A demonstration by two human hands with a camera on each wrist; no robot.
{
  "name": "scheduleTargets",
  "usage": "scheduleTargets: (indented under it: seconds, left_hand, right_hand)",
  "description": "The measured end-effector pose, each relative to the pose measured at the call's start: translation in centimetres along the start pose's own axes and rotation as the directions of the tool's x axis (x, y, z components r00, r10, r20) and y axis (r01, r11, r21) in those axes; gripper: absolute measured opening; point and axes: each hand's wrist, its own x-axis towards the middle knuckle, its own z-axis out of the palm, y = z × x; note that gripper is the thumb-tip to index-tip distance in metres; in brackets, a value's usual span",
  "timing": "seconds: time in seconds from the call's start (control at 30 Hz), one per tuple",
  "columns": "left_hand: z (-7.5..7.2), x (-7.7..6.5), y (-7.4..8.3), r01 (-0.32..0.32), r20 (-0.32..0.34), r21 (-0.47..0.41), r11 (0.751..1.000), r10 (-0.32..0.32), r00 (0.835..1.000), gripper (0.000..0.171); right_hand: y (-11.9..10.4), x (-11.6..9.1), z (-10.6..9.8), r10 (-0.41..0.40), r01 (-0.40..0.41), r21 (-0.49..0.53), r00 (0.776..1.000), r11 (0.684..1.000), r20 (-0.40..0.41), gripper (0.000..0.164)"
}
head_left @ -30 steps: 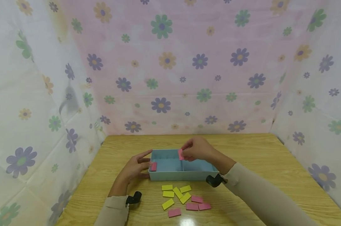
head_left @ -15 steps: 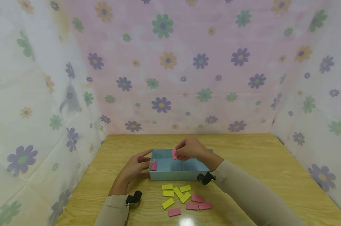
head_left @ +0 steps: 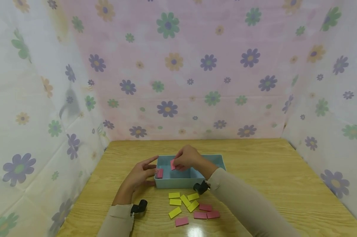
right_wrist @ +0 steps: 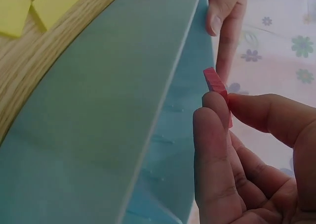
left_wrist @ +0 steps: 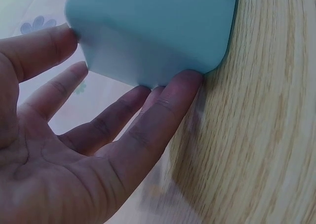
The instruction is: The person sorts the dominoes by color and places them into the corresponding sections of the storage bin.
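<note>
In the head view, a light-blue divided box (head_left: 178, 183) stands on the table. My left hand (head_left: 138, 174) holds its left end; the left wrist view shows the fingers (left_wrist: 138, 130) spread against the outside, and in the right wrist view one fingertip (right_wrist: 216, 23) hooks over the rim. Right beside that hand, a pink block (head_left: 160, 173) stands inside against the left wall. My right hand (head_left: 188, 159) reaches over the box and pinches another pink block (right_wrist: 216, 83) between thumb and fingertips, above the left compartment. The right forearm hides part of the right compartment.
In front of the box, several flat yellow blocks (head_left: 175, 202) lie loosely grouped. Several pink blocks (head_left: 200, 215) lie beside and nearer to me than these. Flowered cloth (head_left: 181, 79) encloses the wooden table (head_left: 255, 171) at the back and both sides.
My right hand has moved left with the pink block, from over the divider to the middle of the left compartment. The left hand stays at the box's end.
</note>
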Motion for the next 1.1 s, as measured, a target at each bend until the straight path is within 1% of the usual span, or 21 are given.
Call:
scheduleTargets:
  seconds: [0.13, 0.37, 0.53, 0.67, 0.9, 1.1]
  left_hand:
    - [-0.1, 0.1, -0.1, 0.001, 0.004, -0.006, 1.000, -0.001, 1.000, 0.064]
    - [-0.2, 0.4, -0.4, 0.010, 0.010, -0.028, 1.000, -0.010, 1.000, 0.064]
    - [-0.2, 0.5, -0.5, 0.011, 0.004, -0.023, 1.000, -0.011, 1.000, 0.064]
    - [-0.2, 0.4, -0.6, 0.013, -0.001, -0.017, 1.000, -0.013, 1.000, 0.064]
    - [-0.1, 0.5, -0.5, 0.013, 0.002, -0.018, 1.000, -0.013, 1.000, 0.064]
    - [-0.2, 0.3, -0.4, 0.011, -0.002, -0.014, 1.000, -0.011, 1.000, 0.064]
  right_hand:
    - [-0.3, 0.4, 0.7, -0.002, 0.002, 0.002, 1.000, 1.000, 0.005, 0.015]
    - [-0.9, 0.5, 1.4, 0.007, -0.007, -0.003, 1.000, 1.000, -0.005, 0.014]
    - [-0.8, 0.8, 2.0, 0.021, -0.021, 0.013, 1.000, 1.000, 0.000, 0.012]
    - [-0.4, 1.0, 2.5, 0.025, -0.025, 0.004, 1.000, 1.000, -0.003, 0.010]
    - [-0.2, 1.0, 2.6, 0.031, -0.031, 0.028, 0.999, 0.999, -0.011, 0.011]
    - [-0.2, 1.1, 2.7, 0.044, -0.043, 0.018, 0.999, 0.999, -0.012, 0.011]
